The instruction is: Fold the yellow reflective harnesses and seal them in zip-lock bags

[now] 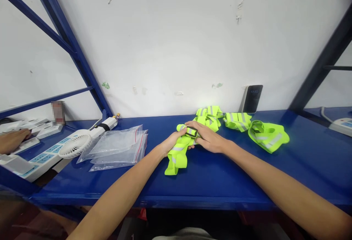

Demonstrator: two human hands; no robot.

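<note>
Over the middle of the blue table, a neon yellow-green reflective strap (178,156) with silver bands is held between both hands. My left hand (173,141) grips it from the left, thumb on top. From the right, my right hand (206,137) closes its fingers on the same strap, near a dark-edged part that looks like a buckle. One end of the strap hangs down toward the table's front. Just behind my hands lies another reflective strap bundle (213,117). Farther right are a rolled reflective strap (238,121) and a looser reflective bundle (268,136).
Clear zip bags (118,146) lie stacked on the left of the blue table (220,185). Beyond them are a white fan (75,146) and a power strip (45,157). Another person's hand (15,139) shows at far left. A phone (252,99) leans against the wall.
</note>
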